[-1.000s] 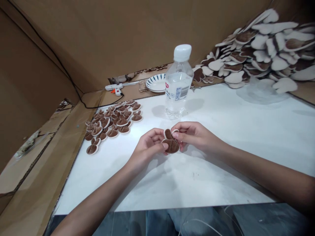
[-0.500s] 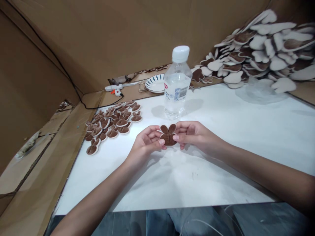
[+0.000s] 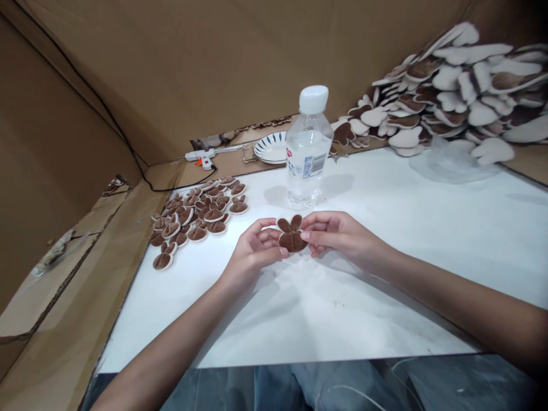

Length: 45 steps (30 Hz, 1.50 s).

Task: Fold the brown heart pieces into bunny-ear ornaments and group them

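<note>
brown felt bunny piece [image 3: 291, 235] is pinched from both sides just in front of the water bottle [image 3: 307, 149], above the white table [image 3: 385, 274]. left hand [image 3: 252, 251] and right hand [image 3: 338, 234] each clamp its edge with thumb and fingers. finished pieces [image 3: 194, 214] lie well left of the bottle.

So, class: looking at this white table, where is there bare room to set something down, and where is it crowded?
Bare: the white table in front of both hands, and the stretch right of the water bottle up to the clear plastic sheet. Crowded: the small brown pieces at the left edge, and the big pile of plush pieces far right.
</note>
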Each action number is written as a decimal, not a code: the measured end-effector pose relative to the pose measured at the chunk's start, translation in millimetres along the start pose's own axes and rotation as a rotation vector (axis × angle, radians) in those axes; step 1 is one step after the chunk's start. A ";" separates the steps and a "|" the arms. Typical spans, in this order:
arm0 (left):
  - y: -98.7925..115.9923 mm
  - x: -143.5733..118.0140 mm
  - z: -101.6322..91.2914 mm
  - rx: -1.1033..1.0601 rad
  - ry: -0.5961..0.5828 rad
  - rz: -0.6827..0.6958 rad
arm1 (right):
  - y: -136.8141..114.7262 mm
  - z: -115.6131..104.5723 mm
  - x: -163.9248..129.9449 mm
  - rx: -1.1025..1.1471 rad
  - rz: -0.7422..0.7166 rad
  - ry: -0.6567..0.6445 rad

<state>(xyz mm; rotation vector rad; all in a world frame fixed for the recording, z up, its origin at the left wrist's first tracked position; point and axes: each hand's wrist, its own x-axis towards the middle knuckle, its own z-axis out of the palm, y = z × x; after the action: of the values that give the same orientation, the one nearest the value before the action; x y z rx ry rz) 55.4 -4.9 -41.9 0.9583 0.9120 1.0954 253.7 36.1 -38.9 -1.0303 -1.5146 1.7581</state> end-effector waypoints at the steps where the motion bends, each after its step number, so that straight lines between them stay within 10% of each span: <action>1: -1.8 0.3 -0.5 0.020 -0.002 0.012 | 0.6 0.5 0.5 -0.008 0.006 0.008; 18: -7.4 1.3 1.8 0.241 0.159 0.098 | 6.9 7.0 2.7 -0.181 -0.130 0.091; 45: -6.5 2.6 -2.5 0.141 0.047 0.075 | 0.8 5.0 2.1 -0.101 -0.033 -0.021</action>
<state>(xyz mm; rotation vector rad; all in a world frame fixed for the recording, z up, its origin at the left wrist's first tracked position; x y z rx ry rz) 55.4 -3.0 -49.1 1.0937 1.0087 1.1318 248.4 35.1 -39.8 -1.0329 -1.6383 1.6904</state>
